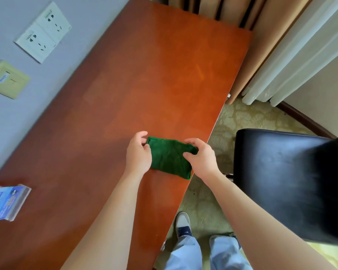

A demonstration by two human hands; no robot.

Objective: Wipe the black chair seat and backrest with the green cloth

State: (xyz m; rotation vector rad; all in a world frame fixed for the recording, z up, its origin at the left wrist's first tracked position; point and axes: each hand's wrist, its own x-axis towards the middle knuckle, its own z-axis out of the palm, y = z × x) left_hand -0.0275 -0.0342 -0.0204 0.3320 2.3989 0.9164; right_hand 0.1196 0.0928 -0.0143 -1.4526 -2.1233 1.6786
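- The green cloth (pixel 170 157) lies folded into a rough rectangle on the reddish-brown wooden table (pixel 125 94), at the centre of the frame and close to the table's right-hand edge; one lower corner reaches that edge.
- No container appears in the frame; nothing holds or wraps the cloth except the two hands.
- The left hand (pixel 138 152) sits at the cloth's left end, fingers loosely curled, with thumb and forefinger closing on the upper left corner of the fabric.
- The right hand (pixel 200 155) sits at the cloth's right end, fingers bent and half open, with the fingertips and thumb pinching the right edge.
- Both bare forearms run from the bottom of the frame up to the cloth, the right one crossing over the table edge.
- The black chair (pixel 285 178) stands at the right of the frame, beside the table and apart from the cloth; its glossy padded surface faces the camera, and neither hand touches it.
- Below, between table and chair, light blue trouser legs (pixel 185 254) and a grey and white shoe (pixel 182 225) stand on patterned yellowish carpet (pixel 242 119).
- A blue printed stand (pixel 6 203) rests on the table at the lower left edge of the frame.
- On the grey wall at the upper left are white power sockets (pixel 43 32) and a yellowed wall plate (pixel 8 78).
- Tan and white curtains (pixel 281 45) hang at the upper right.
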